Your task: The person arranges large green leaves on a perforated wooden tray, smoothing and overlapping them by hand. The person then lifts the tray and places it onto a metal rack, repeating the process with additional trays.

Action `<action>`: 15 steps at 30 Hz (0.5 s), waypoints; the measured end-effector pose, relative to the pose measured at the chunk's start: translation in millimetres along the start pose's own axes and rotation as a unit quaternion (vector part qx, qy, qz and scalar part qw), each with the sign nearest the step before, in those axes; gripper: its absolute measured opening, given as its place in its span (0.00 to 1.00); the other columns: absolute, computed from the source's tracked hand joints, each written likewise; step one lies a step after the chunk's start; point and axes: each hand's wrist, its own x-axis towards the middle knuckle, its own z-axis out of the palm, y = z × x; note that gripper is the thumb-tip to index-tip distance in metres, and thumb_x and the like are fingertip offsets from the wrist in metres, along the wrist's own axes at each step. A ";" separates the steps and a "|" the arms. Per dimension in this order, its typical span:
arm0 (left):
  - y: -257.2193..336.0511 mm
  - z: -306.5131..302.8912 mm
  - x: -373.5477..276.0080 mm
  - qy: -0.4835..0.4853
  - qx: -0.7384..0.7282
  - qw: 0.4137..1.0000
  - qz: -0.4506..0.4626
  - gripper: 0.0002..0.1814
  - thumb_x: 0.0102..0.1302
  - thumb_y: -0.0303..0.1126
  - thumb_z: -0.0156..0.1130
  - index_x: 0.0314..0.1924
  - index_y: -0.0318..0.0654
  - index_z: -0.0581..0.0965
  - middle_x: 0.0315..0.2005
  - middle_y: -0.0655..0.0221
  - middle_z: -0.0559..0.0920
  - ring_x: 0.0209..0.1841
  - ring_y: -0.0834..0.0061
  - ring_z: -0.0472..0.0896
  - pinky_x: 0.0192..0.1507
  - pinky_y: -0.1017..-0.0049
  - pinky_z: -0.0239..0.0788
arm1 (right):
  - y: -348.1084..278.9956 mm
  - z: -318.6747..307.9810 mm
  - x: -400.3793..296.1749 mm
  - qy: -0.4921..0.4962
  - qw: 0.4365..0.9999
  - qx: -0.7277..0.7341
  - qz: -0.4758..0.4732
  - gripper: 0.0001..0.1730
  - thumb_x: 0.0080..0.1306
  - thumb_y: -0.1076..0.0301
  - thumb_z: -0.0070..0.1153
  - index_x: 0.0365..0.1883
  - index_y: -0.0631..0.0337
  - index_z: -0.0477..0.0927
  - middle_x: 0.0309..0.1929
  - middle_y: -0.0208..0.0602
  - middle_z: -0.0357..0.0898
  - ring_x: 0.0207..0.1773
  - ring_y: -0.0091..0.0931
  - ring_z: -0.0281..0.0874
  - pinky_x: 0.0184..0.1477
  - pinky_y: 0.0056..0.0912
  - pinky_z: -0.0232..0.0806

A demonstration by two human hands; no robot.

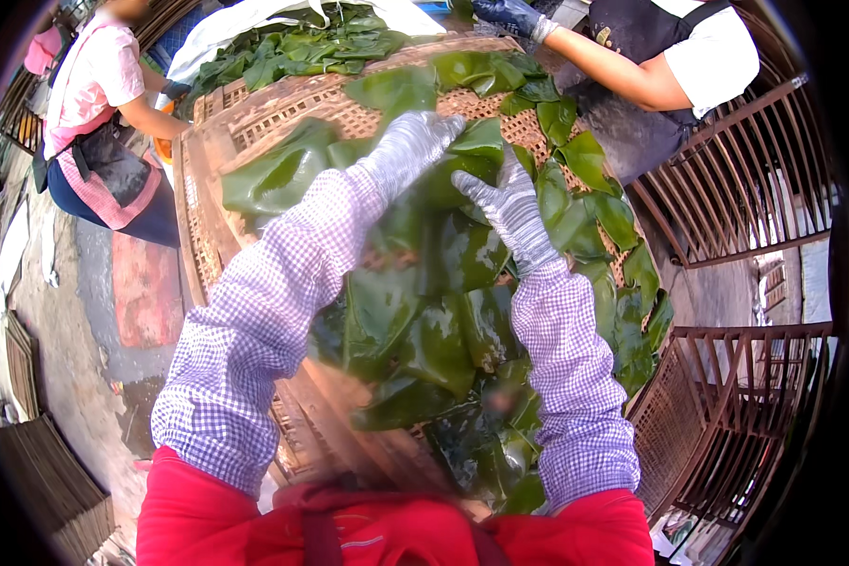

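Note:
My left hand [419, 141], in a grey knitted glove, lies over broad, wet, glossy green leaves [442, 251] on a woven bamboo tray [350, 117]. Its fingertips meet the pale fold of one leaf [482, 139]; whether they pinch it is hidden. My right hand [511, 205], gloved alike, is at the right side of this leaf, thumb and fingers spread apart. Between my forearms and along the tray's right side, leaves overlap in layers. Another large leaf [279, 173] rests left of my left hand.
Beyond the tray, a leaf pile [304, 49] lies by white sheeting [219, 32]. A person in pink [102, 78] stands at the left, another in a dark apron [626, 42] at the upper right. Slatted racks [736, 170] stand to the right, and stacked slatted panels [56, 474] at the lower left.

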 end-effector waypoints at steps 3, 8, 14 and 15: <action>-47.8 3.0 -12.6 0.032 -0.046 0.997 -0.047 0.28 0.71 0.47 0.57 0.60 0.30 0.72 0.51 0.55 0.81 0.50 0.67 0.79 0.55 0.71 0.70 | -37.5 4.3 -32.3 -0.037 0.968 0.231 0.092 0.27 0.67 0.63 0.63 0.59 0.69 0.73 0.50 0.37 0.78 0.50 0.23 0.74 0.57 0.27 0.66; -2.5 16.8 -67.8 -0.023 -0.206 0.975 -0.080 0.39 0.69 0.49 0.61 0.67 0.27 0.62 0.58 0.54 0.76 0.56 0.66 0.77 0.58 0.69 0.70 | -1.9 -9.0 -46.7 0.047 0.897 0.425 0.113 0.26 0.70 0.60 0.57 0.61 0.66 0.71 0.54 0.40 0.76 0.53 0.28 0.74 0.58 0.30 0.67; 2.1 39.3 -91.8 -0.076 -0.364 0.919 -0.132 0.37 0.62 0.21 0.64 0.69 0.28 0.59 0.58 0.55 0.75 0.54 0.72 0.77 0.56 0.76 0.73 | 5.4 -10.3 -48.8 0.097 0.983 0.136 0.075 0.43 0.65 0.62 0.63 0.72 0.65 0.56 0.66 0.46 0.66 0.68 0.32 0.64 0.69 0.32 0.57; 5.6 33.0 -90.9 -0.080 -0.354 0.920 -0.150 0.37 0.62 0.17 0.62 0.69 0.29 0.59 0.57 0.55 0.75 0.53 0.72 0.78 0.54 0.78 0.74 | -1.8 -8.0 -46.8 0.128 0.991 0.044 0.025 0.44 0.64 0.63 0.64 0.73 0.65 0.55 0.67 0.46 0.65 0.69 0.33 0.63 0.70 0.32 0.56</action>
